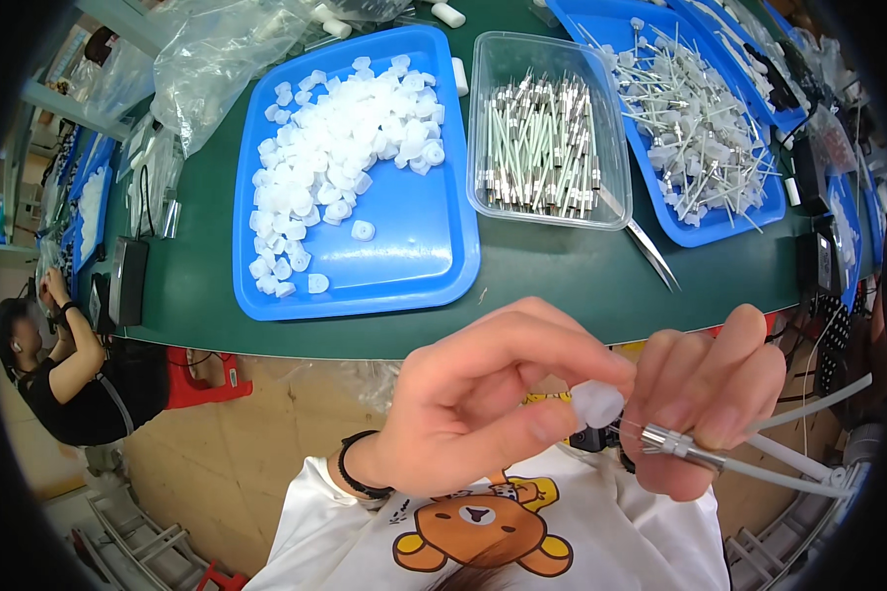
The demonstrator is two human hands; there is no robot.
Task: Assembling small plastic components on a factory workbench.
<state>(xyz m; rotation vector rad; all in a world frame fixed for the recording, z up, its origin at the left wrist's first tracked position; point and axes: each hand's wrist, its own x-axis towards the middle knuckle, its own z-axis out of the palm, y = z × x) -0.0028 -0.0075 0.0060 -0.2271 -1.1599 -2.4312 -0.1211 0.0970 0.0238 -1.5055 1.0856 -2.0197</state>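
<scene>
My left hand [473,404], with a black band at its wrist, pinches a small translucent white plastic cap [595,402] between thumb and forefinger. Just right of it, my right hand [710,379] grips a silver metal fitting [678,445] with its fingers curled. A pale thin tube [784,475] runs from the fitting toward the right. Fine wire-like strands stick out of the fitting's left end, pointing at the cap. Whether they enter the cap I cannot tell. Both hands are held above my lap, in front of the table edge.
A blue tray [394,295] of loose white caps stands on the green table [552,295]. Right of it are a clear box [552,219] of metal-ended tubes, a pointed metal tool [652,258] and another blue tray [705,234] of capped pieces. A person [69,374] sits far left.
</scene>
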